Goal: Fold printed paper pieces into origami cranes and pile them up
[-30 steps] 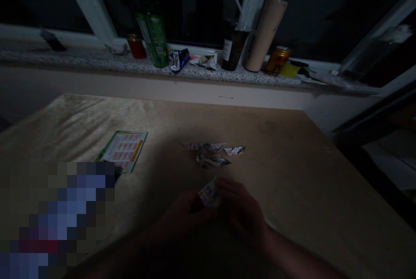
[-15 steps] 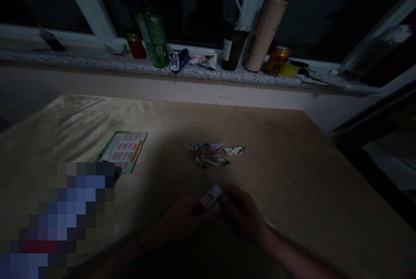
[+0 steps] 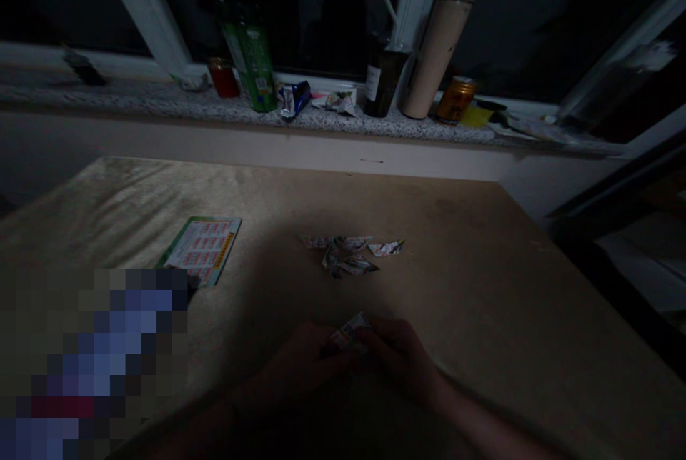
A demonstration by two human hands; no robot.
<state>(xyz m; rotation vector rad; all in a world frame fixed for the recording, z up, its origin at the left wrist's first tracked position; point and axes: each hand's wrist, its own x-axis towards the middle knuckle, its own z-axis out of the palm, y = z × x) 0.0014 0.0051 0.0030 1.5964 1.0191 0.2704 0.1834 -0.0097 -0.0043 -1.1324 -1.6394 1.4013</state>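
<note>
Close to the table's near side, a small piece of folded printed paper (image 3: pixel 349 331) is held between both hands. My left hand (image 3: pixel 303 356) pinches its left side, and my right hand (image 3: pixel 399 353) grips it from the right with the thumb over its face. The fingers are dim, and parts of the paper are covered by them. Just beyond the hands, several folded paper pieces (image 3: pixel 351 263) with pointed ends lie in a loose group, one of them a little apart on the right (image 3: pixel 386 248).
A printed card or sheet (image 3: pixel 206 246) lies on the table (image 3: pixel 455 231) at left, beside a pixelated patch. Along the windowsill (image 3: pixel 311 124) stand a green container (image 3: pixel 260 67), a dark cup with a straw (image 3: pixel 381 81), a tall pink flask (image 3: pixel 442 46) and a gold can (image 3: pixel 455 99).
The paper in my hands has been tilted and turned; less of its printed face shows. My right thumb now lies further over it. The pieces on the table have stayed put.
</note>
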